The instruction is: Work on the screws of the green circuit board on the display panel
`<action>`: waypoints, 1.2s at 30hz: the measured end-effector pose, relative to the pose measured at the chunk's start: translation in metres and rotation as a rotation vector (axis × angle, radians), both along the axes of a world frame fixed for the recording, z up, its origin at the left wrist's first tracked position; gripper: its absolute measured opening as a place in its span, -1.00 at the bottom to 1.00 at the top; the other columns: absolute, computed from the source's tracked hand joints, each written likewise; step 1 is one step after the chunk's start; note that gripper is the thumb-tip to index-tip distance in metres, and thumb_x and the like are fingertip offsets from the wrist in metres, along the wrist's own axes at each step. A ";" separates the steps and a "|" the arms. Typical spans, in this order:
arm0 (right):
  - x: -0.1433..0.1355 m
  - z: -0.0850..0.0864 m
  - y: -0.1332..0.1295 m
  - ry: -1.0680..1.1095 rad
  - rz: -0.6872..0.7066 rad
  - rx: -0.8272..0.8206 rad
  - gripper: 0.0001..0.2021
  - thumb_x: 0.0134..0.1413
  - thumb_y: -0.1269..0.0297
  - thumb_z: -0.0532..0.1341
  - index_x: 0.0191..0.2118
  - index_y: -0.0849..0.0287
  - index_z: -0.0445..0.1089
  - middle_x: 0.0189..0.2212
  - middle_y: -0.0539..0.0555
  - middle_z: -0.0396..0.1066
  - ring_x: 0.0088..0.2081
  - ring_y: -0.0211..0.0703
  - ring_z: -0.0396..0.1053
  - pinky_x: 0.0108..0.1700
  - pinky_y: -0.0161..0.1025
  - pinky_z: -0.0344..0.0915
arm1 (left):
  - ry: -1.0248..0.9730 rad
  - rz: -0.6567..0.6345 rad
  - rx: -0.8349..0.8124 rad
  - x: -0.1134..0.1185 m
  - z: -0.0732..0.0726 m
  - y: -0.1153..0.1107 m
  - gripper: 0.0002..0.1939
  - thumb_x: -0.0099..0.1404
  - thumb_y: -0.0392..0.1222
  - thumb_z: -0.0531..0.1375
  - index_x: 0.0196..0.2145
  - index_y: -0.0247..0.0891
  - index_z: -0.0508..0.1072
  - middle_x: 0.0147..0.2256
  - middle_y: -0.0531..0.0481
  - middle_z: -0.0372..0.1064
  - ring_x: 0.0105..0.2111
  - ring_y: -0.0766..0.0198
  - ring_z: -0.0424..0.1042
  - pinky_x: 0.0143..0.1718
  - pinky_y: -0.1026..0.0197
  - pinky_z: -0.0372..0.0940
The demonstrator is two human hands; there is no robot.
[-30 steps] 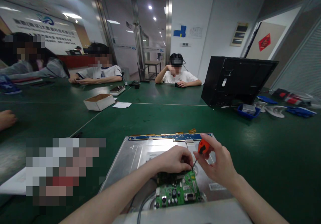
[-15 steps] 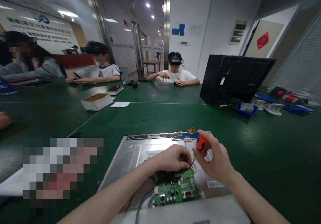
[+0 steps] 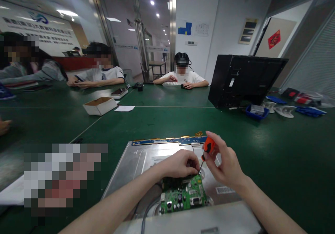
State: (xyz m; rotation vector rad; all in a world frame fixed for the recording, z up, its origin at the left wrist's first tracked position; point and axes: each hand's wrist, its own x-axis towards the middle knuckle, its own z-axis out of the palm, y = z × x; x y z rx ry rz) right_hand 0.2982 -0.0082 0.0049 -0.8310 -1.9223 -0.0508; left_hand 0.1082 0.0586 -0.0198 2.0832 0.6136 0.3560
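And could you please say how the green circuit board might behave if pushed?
The circuit board looks flat, so it is probably stiff rather than floppy. Its crowded raised parts suggest a rough push could damage it. If unfastened, it might slide on the smooth, shiny metal panel beneath.

Orange-and-black-handled screwdriver (image 3: 208, 146) with a thin metal shaft, tilted, tip down at the far right corner of a green rectangular circuit board (image 3: 184, 196). Beneath, a broad silver metal panel (image 3: 137, 162) with a narrow blue strip (image 3: 167, 141) along its far edge, on a green table (image 3: 112, 132).
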 end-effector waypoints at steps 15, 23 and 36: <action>-0.001 -0.004 0.001 -0.021 -0.095 0.068 -0.50 0.37 0.35 0.15 0.35 0.07 0.10 -0.50 -0.13 0.38 -0.64 -0.27 0.33 -0.58 -0.35 0.28 | -0.002 0.012 0.005 0.000 -0.004 0.001 -0.87 0.13 -0.46 0.32 -0.34 -0.31 0.58 -0.43 0.06 0.46 -0.41 0.27 0.41 -0.35 0.30 0.26; 0.000 -0.001 -0.002 -0.029 -0.028 0.000 -0.42 0.32 0.43 0.10 0.41 0.08 0.04 -0.37 -0.01 0.52 -0.56 -0.22 0.42 -0.53 -0.30 0.36 | -0.005 0.016 0.015 0.000 -0.004 0.001 -0.89 0.13 -0.44 0.31 -0.39 -0.29 0.55 -0.43 0.08 0.46 -0.42 0.29 0.39 -0.35 0.30 0.25; -0.001 -0.002 0.001 -0.010 -0.068 0.062 -0.47 0.33 0.40 0.16 0.35 0.06 0.09 -0.47 -0.12 0.38 -0.62 -0.29 0.32 -0.59 -0.37 0.27 | 0.000 0.009 0.031 0.000 -0.002 0.000 -0.88 0.14 -0.43 0.30 -0.35 -0.29 0.58 -0.42 0.07 0.48 -0.42 0.28 0.39 -0.35 0.30 0.24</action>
